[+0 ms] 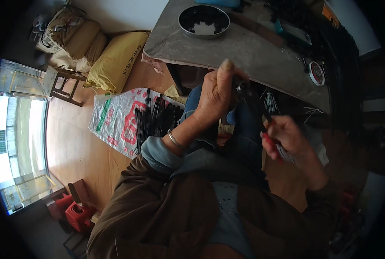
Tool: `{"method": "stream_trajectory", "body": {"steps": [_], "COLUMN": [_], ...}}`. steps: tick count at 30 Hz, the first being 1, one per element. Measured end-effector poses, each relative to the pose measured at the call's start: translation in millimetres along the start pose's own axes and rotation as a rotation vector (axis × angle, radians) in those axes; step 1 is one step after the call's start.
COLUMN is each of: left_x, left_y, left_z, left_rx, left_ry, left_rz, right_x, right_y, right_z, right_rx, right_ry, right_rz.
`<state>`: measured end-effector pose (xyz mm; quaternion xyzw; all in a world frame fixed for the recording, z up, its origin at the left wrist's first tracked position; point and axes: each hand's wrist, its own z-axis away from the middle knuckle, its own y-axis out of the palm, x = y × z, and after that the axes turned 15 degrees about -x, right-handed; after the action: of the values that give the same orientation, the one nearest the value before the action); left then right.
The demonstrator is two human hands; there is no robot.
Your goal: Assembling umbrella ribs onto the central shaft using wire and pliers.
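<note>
My left hand (218, 93) is closed around a dark piece with a round metal end (241, 86), its thumb pointing up. Most of that piece is hidden by the fingers, and its kind is unclear. My right hand (287, 136) grips red-handled pliers (268, 140), slightly smeared by motion. The pliers' dark jaws reach up and left toward the metal end; whether they touch it I cannot make out. Both hands are above my lap, just in front of the table edge.
A grey table (171, 43) carries a metal bowl (204, 21) of black parts, a small round tin (316, 73) and dark clutter. On the floor at left, long black rods (151, 121) lie on a white sack (114, 116), near a yellow sack (117, 60) and a wooden stool (67, 88).
</note>
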<state>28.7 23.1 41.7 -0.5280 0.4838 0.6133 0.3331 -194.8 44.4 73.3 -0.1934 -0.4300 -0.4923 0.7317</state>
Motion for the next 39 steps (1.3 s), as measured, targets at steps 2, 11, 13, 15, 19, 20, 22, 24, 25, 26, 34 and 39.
{"method": "stream_trajectory", "body": {"steps": [2,11,13,15,19,20,22,24,25,26,34,39], "left_x": [-1,-1,-1,2,6,6,5,0,0,1,-1,-1], "left_y": [-4,-6,-6,-6,-7,-8,-10,-11,-11,-11,-13,-10], "left_z": [-2,-2,0,0,-1,-2,-4,-4,-4,-4,-4,0], "left_rx": [0.037,-0.011,0.052,0.023,0.054,0.098,0.139,0.173,0.171,0.176,0.240,0.203], "left_ry": [-0.027,-0.042,-0.100,-0.029,0.007,-0.059,-0.124,-0.174,-0.173,-0.171,-0.191,-0.148], "left_rz": [-0.016,-0.040,-0.007,-0.024,-0.014,-0.002,0.008,-0.052,-0.052,-0.048,-0.049,-0.055], "right_x": [-11,19,1,3,-3,-1,11,15,17,19,12,9], "right_y": [-4,11,17,26,17,18,28,31,32,32,17,24], "right_z": [-2,-5,-7,2,-2,0,5,6,7,8,5,9], "right_rx": [0.276,-0.420,-0.245,0.039,0.356,0.354,0.175,0.163,0.149,0.152,0.205,0.172], "right_ry": [0.115,-0.737,-0.619,0.201,0.222,0.220,0.086,0.102,0.118,0.119,0.196,0.198], "right_rz": [-0.245,1.079,0.739,0.004,-0.260,-0.262,-0.009,-0.021,-0.033,-0.031,-0.026,-0.031]}}
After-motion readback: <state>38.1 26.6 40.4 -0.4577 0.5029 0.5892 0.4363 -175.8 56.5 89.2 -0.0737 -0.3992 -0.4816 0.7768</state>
